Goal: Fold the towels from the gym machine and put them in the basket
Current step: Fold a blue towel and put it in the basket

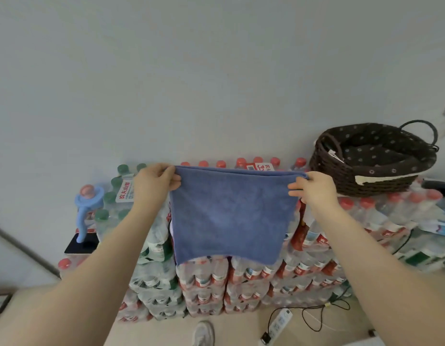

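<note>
A blue towel (pixel 229 216) hangs in the air in front of me, doubled over along its top edge. My left hand (pixel 155 184) pinches its top left corner and my right hand (pixel 313 188) pinches its top right corner. The towel hangs flat between them, in front of stacked packs of bottled water. A dark woven basket (pixel 346 176) with a spotted brown lining and a loop handle stands on top of the packs at the right, beyond my right hand. Only the lining shows inside the basket.
Shrink-wrapped water bottle packs (pixel 241 280) form a wall-high stack against a pale wall. A light blue holder (pixel 85 203) over a dark tablet (pixel 80 243) stands at the left. A power strip (pixel 278 323) with cables lies on the floor beside my shoe (pixel 204 333).
</note>
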`<state>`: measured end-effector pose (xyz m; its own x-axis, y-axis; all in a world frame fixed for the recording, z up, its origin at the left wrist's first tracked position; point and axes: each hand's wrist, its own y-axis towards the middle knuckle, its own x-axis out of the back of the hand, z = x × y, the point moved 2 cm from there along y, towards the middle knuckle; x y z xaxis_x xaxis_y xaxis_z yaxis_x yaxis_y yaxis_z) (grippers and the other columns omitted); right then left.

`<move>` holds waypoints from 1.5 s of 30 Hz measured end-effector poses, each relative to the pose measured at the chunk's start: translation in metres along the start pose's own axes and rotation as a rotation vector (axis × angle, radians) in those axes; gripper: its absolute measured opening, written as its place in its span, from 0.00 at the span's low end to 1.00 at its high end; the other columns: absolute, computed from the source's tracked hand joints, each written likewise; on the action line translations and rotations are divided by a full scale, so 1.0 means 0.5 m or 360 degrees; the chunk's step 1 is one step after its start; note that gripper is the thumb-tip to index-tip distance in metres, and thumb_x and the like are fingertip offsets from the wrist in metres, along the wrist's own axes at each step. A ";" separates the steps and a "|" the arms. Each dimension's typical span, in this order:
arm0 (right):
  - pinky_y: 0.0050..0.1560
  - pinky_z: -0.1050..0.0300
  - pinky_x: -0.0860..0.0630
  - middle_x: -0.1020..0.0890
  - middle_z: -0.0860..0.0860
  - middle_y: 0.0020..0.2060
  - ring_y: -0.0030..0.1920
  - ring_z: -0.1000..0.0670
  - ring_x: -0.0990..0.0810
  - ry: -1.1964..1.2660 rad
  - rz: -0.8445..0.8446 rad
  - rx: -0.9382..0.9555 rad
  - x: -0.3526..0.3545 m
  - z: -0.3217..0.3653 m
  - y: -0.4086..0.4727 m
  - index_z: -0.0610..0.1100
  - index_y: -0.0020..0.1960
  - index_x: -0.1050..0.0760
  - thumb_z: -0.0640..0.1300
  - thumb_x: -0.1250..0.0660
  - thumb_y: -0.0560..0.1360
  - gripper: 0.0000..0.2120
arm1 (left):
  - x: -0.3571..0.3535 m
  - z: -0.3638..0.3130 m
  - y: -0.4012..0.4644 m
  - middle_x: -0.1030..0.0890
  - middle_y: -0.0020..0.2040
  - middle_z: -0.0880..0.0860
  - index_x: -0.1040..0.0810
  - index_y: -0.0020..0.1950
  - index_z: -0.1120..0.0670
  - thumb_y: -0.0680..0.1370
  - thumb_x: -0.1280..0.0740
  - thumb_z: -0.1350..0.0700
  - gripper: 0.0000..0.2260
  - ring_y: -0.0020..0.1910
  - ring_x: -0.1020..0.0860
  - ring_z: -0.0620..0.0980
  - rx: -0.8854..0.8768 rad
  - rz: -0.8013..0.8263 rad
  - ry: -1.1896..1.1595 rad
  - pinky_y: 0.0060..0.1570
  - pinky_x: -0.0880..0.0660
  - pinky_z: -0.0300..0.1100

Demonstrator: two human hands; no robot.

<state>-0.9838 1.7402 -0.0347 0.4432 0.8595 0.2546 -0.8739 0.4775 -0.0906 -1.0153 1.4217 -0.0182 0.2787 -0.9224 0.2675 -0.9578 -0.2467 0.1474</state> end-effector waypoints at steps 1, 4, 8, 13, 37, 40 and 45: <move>0.39 0.49 0.25 0.22 0.44 0.32 0.31 0.48 0.24 -0.0184 -0.0058 0.0060 -0.003 -0.010 0.020 0.33 0.47 0.25 0.36 0.39 0.76 0.07 | -0.006 0.002 0.013 0.21 0.32 0.52 0.24 0.35 0.53 0.78 0.39 0.61 0.12 0.31 0.22 0.48 -0.0037 -0.0046 0.0143 0.39 0.23 0.42; 0.39 0.53 0.34 0.23 0.38 0.34 0.36 0.45 0.28 -0.0565 -0.0166 0.0229 -0.018 -0.011 0.070 0.32 0.42 0.23 0.42 0.38 0.76 0.12 | -0.026 0.010 0.070 0.22 0.37 0.56 0.21 0.42 0.59 0.78 0.40 0.58 0.10 0.39 0.27 0.53 -0.0113 -0.0121 0.0475 0.41 0.33 0.42; 0.37 0.53 0.39 0.31 0.42 0.28 0.34 0.47 0.33 -0.0510 -0.0149 0.0231 -0.067 0.019 0.150 0.37 0.32 0.33 0.43 0.39 0.77 0.17 | -0.059 0.049 0.169 0.24 0.43 0.56 0.23 0.50 0.61 0.80 0.41 0.57 0.10 0.44 0.29 0.52 0.0016 -0.0019 0.0509 0.43 0.37 0.41; 0.35 0.54 0.40 0.36 0.47 0.23 0.32 0.45 0.34 -0.0699 -0.0290 0.0142 -0.130 0.025 0.258 0.43 0.25 0.41 0.43 0.37 0.76 0.24 | -0.089 0.109 0.282 0.25 0.35 0.58 0.22 0.41 0.65 0.78 0.38 0.54 0.14 0.37 0.30 0.53 0.0141 0.0112 0.0582 0.34 0.37 0.45; 0.69 0.44 0.37 0.34 0.44 0.68 0.69 0.43 0.37 -0.0959 -0.0043 0.0449 -0.145 -0.145 0.075 0.40 0.68 0.34 0.42 0.43 0.79 0.18 | -0.071 0.172 0.101 0.29 0.66 0.56 0.36 0.69 0.60 0.79 0.38 0.57 0.20 0.63 0.29 0.52 0.0323 0.0261 0.0433 0.55 0.35 0.39; 0.63 0.44 0.31 0.30 0.43 0.63 0.62 0.43 0.30 -0.0761 -0.0295 0.0335 -0.121 -0.196 0.005 0.39 0.64 0.32 0.41 0.42 0.78 0.15 | -0.055 0.194 -0.006 0.28 0.63 0.55 0.35 0.68 0.60 0.79 0.38 0.56 0.19 0.59 0.28 0.53 0.0407 0.0178 0.0384 0.52 0.33 0.41; 0.60 0.47 0.33 0.26 0.48 0.59 0.63 0.44 0.28 0.0264 -0.0135 -0.0594 -0.127 -0.237 -0.063 0.42 0.66 0.34 0.46 0.44 0.80 0.17 | -0.054 0.253 -0.117 0.26 0.46 0.54 0.30 0.56 0.63 0.77 0.36 0.54 0.14 0.45 0.27 0.54 0.0697 0.0000 0.0270 0.38 0.33 0.42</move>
<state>-0.9610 1.6922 -0.1623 0.5632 0.8175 0.1201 -0.7143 0.5548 -0.4266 -0.9759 1.4233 -0.1546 0.2512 -0.8697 0.4249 -0.8869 -0.3826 -0.2588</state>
